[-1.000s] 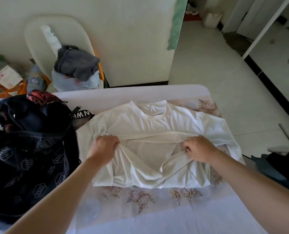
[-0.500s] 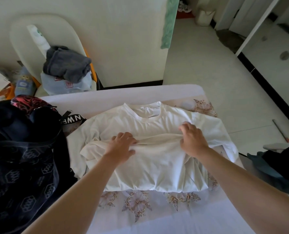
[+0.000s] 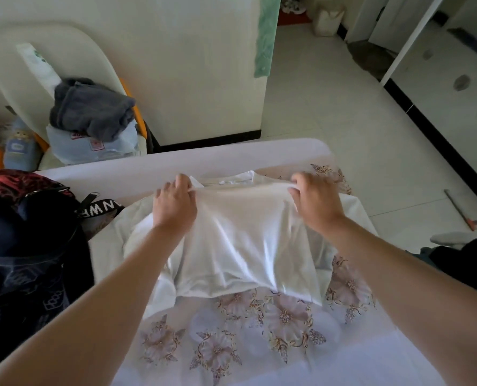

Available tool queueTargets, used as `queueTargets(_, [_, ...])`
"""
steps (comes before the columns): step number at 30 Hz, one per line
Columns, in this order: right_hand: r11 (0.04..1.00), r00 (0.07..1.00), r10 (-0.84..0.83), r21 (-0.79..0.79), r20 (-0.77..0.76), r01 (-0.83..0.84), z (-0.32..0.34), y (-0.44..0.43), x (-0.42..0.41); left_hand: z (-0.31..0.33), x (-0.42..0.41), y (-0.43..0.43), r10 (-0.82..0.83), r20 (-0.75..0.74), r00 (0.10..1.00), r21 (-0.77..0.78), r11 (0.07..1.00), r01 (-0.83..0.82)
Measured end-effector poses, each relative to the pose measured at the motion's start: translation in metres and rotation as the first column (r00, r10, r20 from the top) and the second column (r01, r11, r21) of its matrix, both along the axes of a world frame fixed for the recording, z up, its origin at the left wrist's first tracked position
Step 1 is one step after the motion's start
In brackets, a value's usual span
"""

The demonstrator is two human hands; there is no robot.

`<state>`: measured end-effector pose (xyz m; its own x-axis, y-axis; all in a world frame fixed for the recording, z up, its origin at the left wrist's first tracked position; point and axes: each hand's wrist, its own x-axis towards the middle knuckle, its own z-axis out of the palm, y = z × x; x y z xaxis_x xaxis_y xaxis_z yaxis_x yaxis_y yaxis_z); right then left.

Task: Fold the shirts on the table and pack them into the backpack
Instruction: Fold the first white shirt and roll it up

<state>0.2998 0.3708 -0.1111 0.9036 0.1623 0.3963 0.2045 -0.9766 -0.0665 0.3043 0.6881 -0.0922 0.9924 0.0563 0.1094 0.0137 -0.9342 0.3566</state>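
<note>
I see the shirt (image 3: 245, 240) as thin white cloth with a faint sheen. The tablecloth (image 3: 259, 344) reads smooth and floral-printed; the backpack (image 3: 23, 274) is dark, slightly glossy fabric.

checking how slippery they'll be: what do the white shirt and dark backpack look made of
White shirt: thin soft knit, probably cotton or a blend; it drapes, creases and has a slight sheen. Backpack: dark smooth synthetic weave, likely nylon, with a printed hexagon pattern.
</note>
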Motion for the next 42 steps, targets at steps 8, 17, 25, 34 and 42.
queueTargets(8, [0.954, 0.882, -0.296, -0.059, -0.366, 0.295, 0.000, 0.020, -0.033, -0.035, -0.040, -0.037, -0.385, -0.329, 0.862, 0.102, 0.893, 0.438])
queueTargets(17, [0.903, 0.860, -0.249, 0.215, -0.445, 0.372, -0.039, 0.006, -0.137, -0.065, -0.120, -0.049, -0.476, -0.137, 0.868, 0.050, 0.872, 0.486])
queueTargets(25, [0.381, 0.668, -0.539, 0.559, -0.513, 0.737, 0.002, -0.024, -0.142, -0.069, -0.148, -0.050, -0.438, -0.355, 0.826, 0.119, 0.855, 0.504])
queueTargets(34, [0.986, 0.934, 0.154, 0.114, -0.324, -0.123, -0.024, -0.008, -0.181, -0.067, -0.164, -0.042, -0.565, 0.086, 0.821, 0.062, 0.825, 0.562])
queueTargets(42, [0.927, 0.828, -0.222, -0.376, -0.515, 0.015, -0.007, -0.015, -0.191, -0.043, -0.190, -0.033, -0.573, -0.088, 0.815, 0.007, 0.818, 0.576])
